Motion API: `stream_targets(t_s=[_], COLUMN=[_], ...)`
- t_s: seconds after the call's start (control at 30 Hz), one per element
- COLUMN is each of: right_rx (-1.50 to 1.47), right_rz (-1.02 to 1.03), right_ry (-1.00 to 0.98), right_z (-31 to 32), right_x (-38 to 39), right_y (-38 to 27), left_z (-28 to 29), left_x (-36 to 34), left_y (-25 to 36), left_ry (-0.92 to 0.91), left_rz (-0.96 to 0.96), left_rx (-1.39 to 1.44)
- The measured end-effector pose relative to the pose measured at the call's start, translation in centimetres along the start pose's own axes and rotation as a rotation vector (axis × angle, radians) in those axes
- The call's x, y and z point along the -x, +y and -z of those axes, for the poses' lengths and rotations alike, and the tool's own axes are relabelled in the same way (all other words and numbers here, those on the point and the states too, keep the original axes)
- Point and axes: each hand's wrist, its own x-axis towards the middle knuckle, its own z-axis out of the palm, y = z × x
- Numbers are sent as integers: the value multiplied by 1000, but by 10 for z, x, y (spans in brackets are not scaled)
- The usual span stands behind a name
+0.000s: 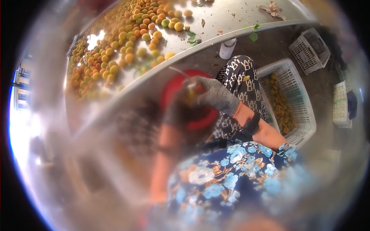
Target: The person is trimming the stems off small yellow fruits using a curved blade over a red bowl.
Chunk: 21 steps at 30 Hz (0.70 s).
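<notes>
My left hand (175, 107), in a grey glove and blurred, is closed around a small yellowish fruit (190, 92) between my hands. My right hand (210, 94), also gloved, is closed beside it, touching the left, with a thin metal tool (176, 70) poking up-left from its fingers. Just below both hands is a red round container (205, 118), largely hidden by them and by blur. My patterned trouser leg (241, 81) is to the right of it.
A metal table (227, 15) across the top holds many orange, yellow and green fruits (110, 65), plus loose leaves (252, 36). A white crate (306, 106) with fruit pieces (281, 107) stands at my right; more crates (308, 52) stand farther right. The lower left is blurred.
</notes>
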Motion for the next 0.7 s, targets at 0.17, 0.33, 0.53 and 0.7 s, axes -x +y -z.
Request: stream_targets(t_s=[0.17,0.33,0.53,0.7], right_rx=[15,132,-169,-218], right_rz=[-26,-1,-26,4], right_ry=[-32,16,38,116], right_z=[-3,-2,-7,-10], right_x=[-4,0,10,12], right_y=[2,7,9,16], left_z=[19,37,38,46], left_x=[-17,-38,-34,-39], left_y=[3,8,-15,-20], left_ry=[-80,-18,-48,-183], left_rz=[-433,-315,-415,-587], left_rx=[-962,-814,-666,-976])
